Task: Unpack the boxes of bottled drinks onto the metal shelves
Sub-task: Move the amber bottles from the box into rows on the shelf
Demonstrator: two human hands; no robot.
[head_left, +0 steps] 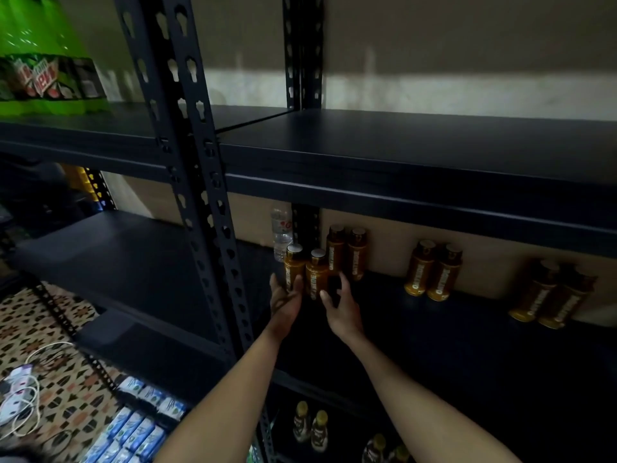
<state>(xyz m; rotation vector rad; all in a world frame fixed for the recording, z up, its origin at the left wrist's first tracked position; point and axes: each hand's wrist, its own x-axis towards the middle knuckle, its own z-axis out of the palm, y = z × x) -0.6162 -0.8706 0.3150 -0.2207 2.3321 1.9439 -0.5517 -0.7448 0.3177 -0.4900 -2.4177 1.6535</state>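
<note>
Two orange bottles with pale caps [305, 269] stand side by side on the dark middle shelf [434, 329]. My left hand [285, 300] is open just below and left of them, fingertips at the left bottle's base. My right hand [340, 307] is open beside the right bottle, fingers spread, holding nothing. Behind them stands another orange pair [347, 252], and a clear water bottle [282, 232] is at the back. Two more orange pairs [432, 270] [554, 295] stand further right along the wall.
A slotted black upright post [207, 182] rises left of my hands. The upper shelf [400, 152] overhangs the bottles. Green soda packs [46, 78] sit top left. Yellow-capped bottles [310, 426] stand on the lower shelf. Blue-labelled packs [133, 429] and a power strip [16, 396] lie on the patterned floor.
</note>
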